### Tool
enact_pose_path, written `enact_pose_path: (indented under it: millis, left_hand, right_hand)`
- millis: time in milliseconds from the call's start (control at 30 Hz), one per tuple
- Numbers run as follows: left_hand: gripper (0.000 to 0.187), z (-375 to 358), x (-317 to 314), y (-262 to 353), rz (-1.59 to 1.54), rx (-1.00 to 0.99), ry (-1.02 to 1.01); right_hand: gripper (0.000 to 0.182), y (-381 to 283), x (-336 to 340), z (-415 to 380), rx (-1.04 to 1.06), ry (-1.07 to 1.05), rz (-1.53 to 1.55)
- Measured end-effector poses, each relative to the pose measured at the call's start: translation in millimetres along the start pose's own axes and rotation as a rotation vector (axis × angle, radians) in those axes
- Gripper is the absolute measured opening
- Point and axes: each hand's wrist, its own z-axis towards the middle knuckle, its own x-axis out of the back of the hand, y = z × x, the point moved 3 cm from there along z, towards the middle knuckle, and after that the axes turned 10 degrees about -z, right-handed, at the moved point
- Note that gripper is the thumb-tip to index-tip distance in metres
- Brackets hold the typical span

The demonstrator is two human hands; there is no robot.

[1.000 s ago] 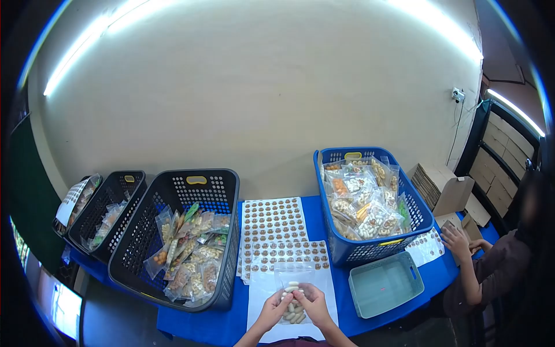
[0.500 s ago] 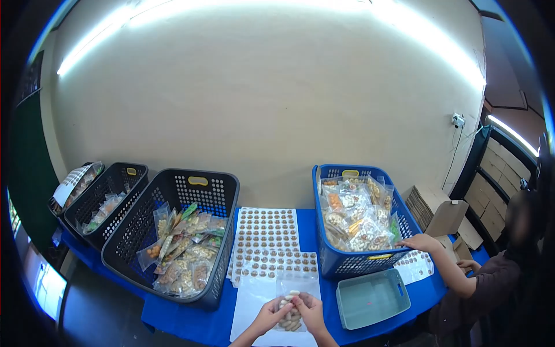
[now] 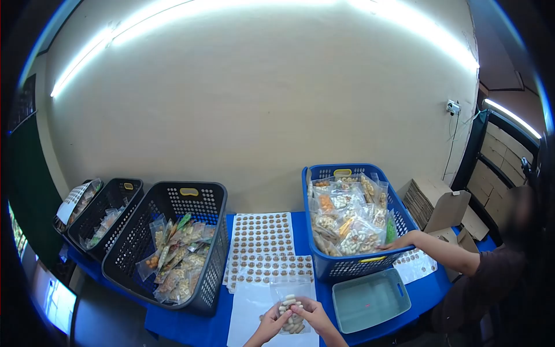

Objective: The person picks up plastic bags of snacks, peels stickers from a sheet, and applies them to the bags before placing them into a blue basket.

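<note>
A clear plastic bag [image 3: 289, 301] of white oblong pieces is held low at the front of the table. My left hand [image 3: 274, 324] grips its left side, and my right hand [image 3: 314, 316] grips its right side. Both thumbs meet over the front of the bag; whatever lies under them is hidden. The bag's upper part stands free of filling above my fingers. Beneath it lies a white sheet [image 3: 245, 315]. Just beyond are sheets of round brown stickers [image 3: 263, 234] in rows.
Left stands a dark basket [image 3: 217, 243] of filled bags, with smaller dark baskets [image 3: 87, 246] beyond. A blue basket [image 3: 335, 269] of filled bags and a green-grey tray [image 3: 370, 303] are at right. A co-worker's hand [image 3: 404, 240] reaches into the blue basket. Flat cardboard [image 3: 422, 202] leans behind.
The view has shifted slightly. The co-worker's hand has moved from the blue basket's rim further in over the bags. My hands still hold the bag, thumbs together.
</note>
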Motion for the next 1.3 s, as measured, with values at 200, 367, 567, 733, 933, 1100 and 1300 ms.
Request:
enact_pose_path:
  millis: [200,367,567,733,933,1100,1300]
  left_hand:
    - [0.03,20,-32,-30,0.006,0.015,0.073]
    - [0.027,32,-70,-33,0.035,-0.064,0.144]
    - [0.027,51,-87,-34,0.562,-0.425,0.17]
    - [0.029,59,-120,-34,0.143,-0.101,0.12]
    - [0.028,67,-134,-41,0.341,-0.141,0.142]
    - [0.028,68,-151,-43,0.415,-0.287,-0.018]
    - [0.027,69,-166,-35,0.368,-0.223,-0.014]
  right_hand:
    - [0.027,11,41,-10,0.003,0.12,0.004]
    - [0.033,14,69,-20,0.096,0.182,-0.055]
    - [0.03,8,103,-37,-0.016,0.139,0.074]
    - [0.022,-11,131,-45,0.018,0.189,0.067]
    - [0.024,-34,154,-54,0.0,0.088,0.085]
    - [0.026,-37,177,-63,0.022,0.04,-0.04]
    - [0.027,-46,185,-73,0.064,0.056,-0.125]
